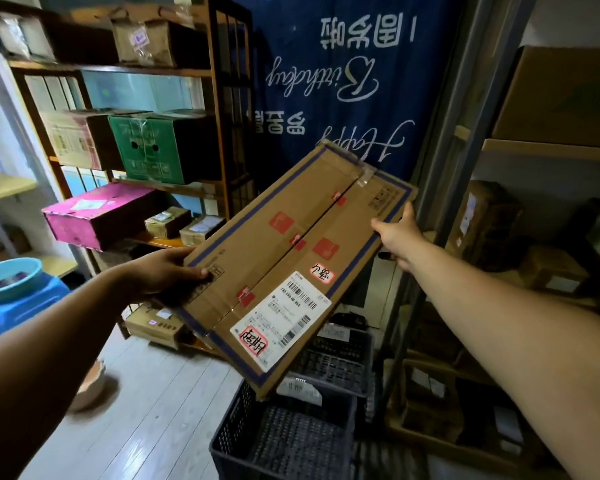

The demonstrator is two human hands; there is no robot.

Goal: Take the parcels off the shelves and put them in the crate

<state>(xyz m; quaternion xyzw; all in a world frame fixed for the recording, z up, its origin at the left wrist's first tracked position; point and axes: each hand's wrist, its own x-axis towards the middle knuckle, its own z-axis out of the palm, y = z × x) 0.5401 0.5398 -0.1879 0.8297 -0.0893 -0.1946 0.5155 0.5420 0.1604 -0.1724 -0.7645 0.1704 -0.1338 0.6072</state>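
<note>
I hold a flat brown cardboard parcel [291, 251] with blue edging, red stickers and a white shipping label, tilted in mid-air. My left hand [167, 270] grips its near left edge. My right hand [397, 233] grips its far right edge. Below the parcel stands a dark plastic crate [232, 441] on the floor, with a white-labelled packet [300, 389] inside it. A second dark crate [340, 362] sits just behind it.
A wooden shelf unit [219, 109] on the left holds a green box [146, 147], a pink box [94, 216] and small brown parcels. Metal shelving [444, 188] on the right carries more brown boxes. A blue banner [343, 74] hangs behind. A blue stool [14, 306] with a basin stands at left.
</note>
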